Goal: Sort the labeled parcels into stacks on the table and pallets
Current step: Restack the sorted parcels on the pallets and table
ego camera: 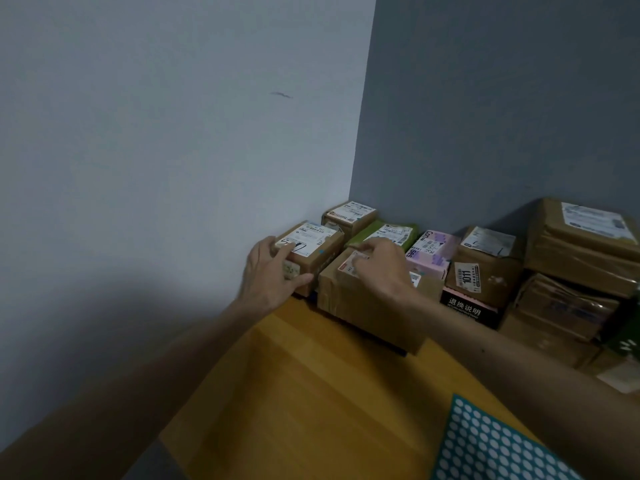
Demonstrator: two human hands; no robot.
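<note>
A small brown parcel point(318, 249) with a white label stands against the left wall on the wooden table point(311, 393). My left hand point(268, 271) grips its near end, thumb along the front and fingers on the label. Beside it lies a larger brown parcel point(363, 306); my right hand point(382, 263) rests on its top with fingers bent over a pinkish label. Behind them sit another brown parcel point(349, 214), a green one point(384, 232) and a pink one point(433, 254).
Taped brown boxes point(581, 244) are stacked at the right, with a box marked 1011 point(485, 271) over a black-edged carton point(467, 308). A teal sheet with white dots point(491, 448) lies at the near right. Walls meet in the corner behind the parcels.
</note>
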